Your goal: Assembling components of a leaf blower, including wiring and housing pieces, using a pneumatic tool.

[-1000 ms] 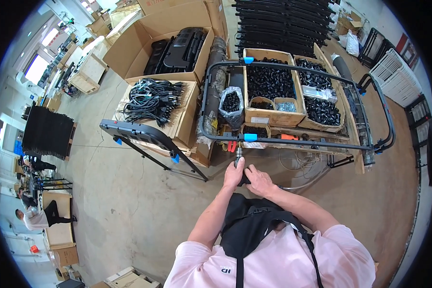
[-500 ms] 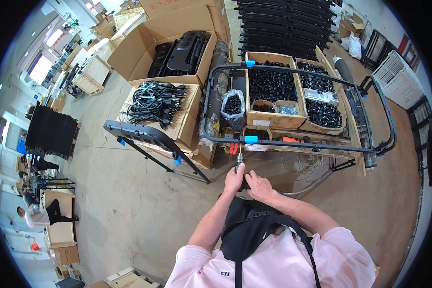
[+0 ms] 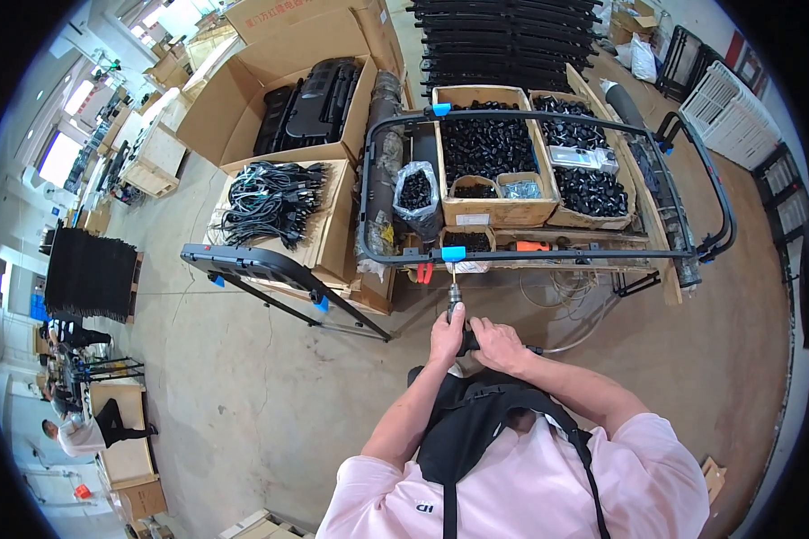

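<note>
Along the near side of a black tubular frame (image 3: 562,256), a power driver (image 3: 456,295) points its slim bit (image 3: 454,273) at a blue clip (image 3: 455,252); whether the tip touches is too small to tell. The left hand (image 3: 447,339) has its grip clamped round the front of the driver, and the right hand (image 3: 500,344) has its grip closed on the rear handle, near which a hose (image 3: 562,349) trails rightward. The step in hand seems to be driving or drilling at that clip; the next move probably calls for a square bit and steady push from both arms. Just left of the bit show red tool handles (image 3: 425,272); beyond stand a plastic bag (image 3: 417,220) and a carton (image 3: 512,214) of black parts.
</note>
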The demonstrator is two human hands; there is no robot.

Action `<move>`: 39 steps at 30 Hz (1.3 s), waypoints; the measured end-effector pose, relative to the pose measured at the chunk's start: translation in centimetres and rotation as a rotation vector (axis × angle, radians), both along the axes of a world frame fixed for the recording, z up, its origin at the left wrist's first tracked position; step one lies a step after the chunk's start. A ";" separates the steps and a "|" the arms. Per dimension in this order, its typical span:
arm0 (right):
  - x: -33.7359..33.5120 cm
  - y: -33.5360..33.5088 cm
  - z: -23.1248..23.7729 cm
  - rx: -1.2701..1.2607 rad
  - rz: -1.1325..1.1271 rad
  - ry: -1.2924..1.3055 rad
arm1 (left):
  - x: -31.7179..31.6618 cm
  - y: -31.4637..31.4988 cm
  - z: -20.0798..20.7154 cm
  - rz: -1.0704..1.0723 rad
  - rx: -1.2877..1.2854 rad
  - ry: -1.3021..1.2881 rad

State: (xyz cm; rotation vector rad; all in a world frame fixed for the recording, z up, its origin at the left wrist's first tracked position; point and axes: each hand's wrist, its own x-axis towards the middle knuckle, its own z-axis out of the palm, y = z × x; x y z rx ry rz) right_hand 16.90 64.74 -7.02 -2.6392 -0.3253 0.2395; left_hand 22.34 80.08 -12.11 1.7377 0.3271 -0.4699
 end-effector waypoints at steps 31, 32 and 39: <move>1.4 -1.1 -0.6 0.091 -0.071 0.034 | 2.4 -0.7 0.8 -0.066 0.169 0.017; 1.5 -1.1 -0.6 0.092 -0.073 0.044 | 2.5 -0.8 1.0 -0.060 0.158 0.019; 2.0 -1.2 -0.6 0.083 -0.079 0.018 | 3.1 -1.1 0.9 -0.049 0.135 0.026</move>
